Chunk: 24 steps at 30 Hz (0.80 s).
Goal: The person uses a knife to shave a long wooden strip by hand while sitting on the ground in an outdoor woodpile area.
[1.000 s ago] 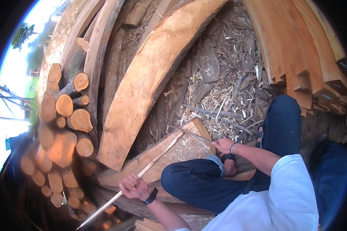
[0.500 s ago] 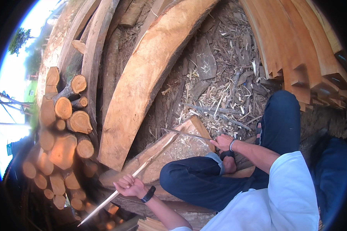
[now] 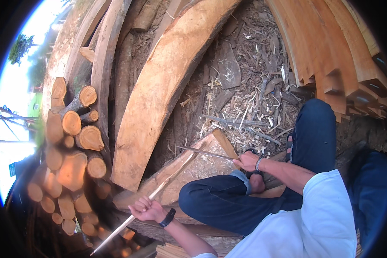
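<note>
My left hand (image 3: 147,210) is closed around a long, pale wooden stick (image 3: 162,185), which slants from the lower left up to a plank. The stick's upper end lies over that thick wooden plank (image 3: 161,193) in front of my bent leg. In my right hand (image 3: 247,161) is the handle end of a long, thin blade (image 3: 205,152), like a machete seen nearly edge-on. The blade reaches left across the stick's upper end; whether it cuts into the wood cannot be made out. Most of its handle is hidden by my fingers.
Stacked round logs (image 3: 72,170) stand at the left. A wide, curved slab (image 3: 159,90) lies beyond the plank. Wood shavings (image 3: 249,103) and bark cover the ground ahead. Sawn beams (image 3: 318,43) are piled at the far right. My legs (image 3: 228,202) are folded close by.
My right hand and the blade have shifted slightly left and toward me across the stick. My left hand keeps its hold, with almost no movement.
</note>
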Each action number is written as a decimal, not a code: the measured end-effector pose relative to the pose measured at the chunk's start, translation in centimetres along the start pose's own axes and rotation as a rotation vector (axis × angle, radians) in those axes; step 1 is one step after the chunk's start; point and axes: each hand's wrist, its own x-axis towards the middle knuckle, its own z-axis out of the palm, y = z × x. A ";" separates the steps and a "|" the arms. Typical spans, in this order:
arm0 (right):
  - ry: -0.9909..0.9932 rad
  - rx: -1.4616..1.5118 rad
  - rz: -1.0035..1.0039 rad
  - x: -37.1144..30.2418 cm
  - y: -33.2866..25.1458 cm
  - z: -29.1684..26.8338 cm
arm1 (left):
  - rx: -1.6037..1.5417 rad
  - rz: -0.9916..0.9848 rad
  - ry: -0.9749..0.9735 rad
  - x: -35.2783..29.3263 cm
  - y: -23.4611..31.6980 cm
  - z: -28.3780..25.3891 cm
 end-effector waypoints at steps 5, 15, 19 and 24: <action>0.021 0.031 0.041 -0.4 -0.1 -1.1 | 0.000 -0.007 0.011 0.1 -0.1 -0.7; -0.010 -0.008 -0.037 -0.1 -2.0 -0.5 | 0.004 -0.001 -0.032 -0.5 -0.1 -1.0; -0.018 -0.036 -0.036 -0.6 -3.7 -0.4 | 0.012 0.028 0.049 -0.6 0.2 -0.2; 0.002 0.018 0.013 0.2 -1.3 -0.4 | 0.010 0.002 -0.078 -0.8 -0.3 0.1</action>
